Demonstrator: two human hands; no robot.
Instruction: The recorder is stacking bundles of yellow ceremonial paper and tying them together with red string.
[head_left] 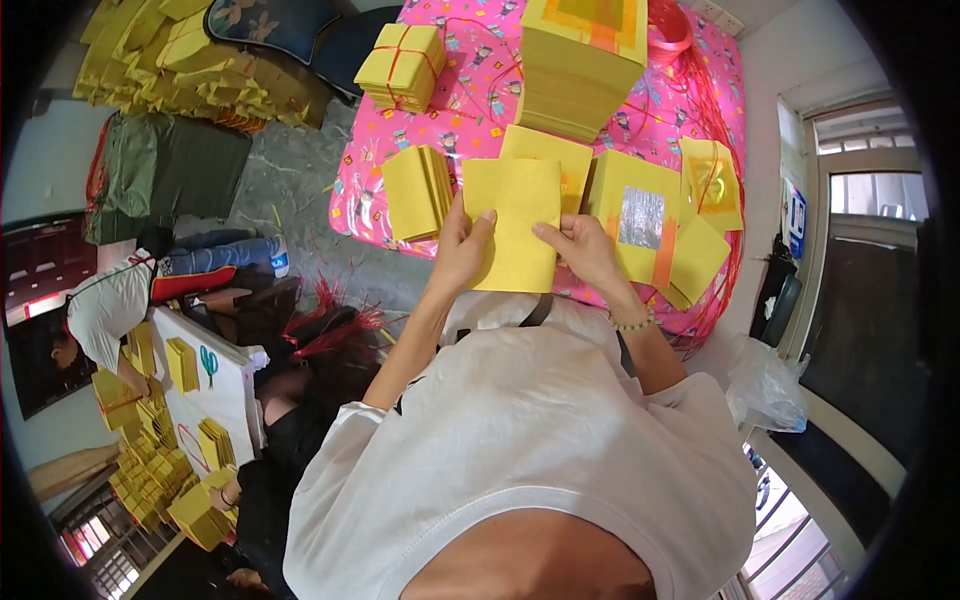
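Observation:
I hold a thin sheaf of yellow paper sheets [515,225] upright in front of me with both hands. My left hand [462,250] grips its left edge with the thumb on the face. My right hand [582,250] pinches its right edge. Just beyond, on the pink patterned tablecloth [470,125], lie a fanned pile of yellow sheets [415,190], a tall yellow stack [580,65], a bundle tied with red string [402,65], and a sheet with a silver foil square and orange stripe [645,225].
Red string [700,90] loops over the table's right side. At the left, two other people sit by a white board [225,390] with scissors and small yellow stacks. More yellow bundles [170,60] pile at the top left. A window is at the right.

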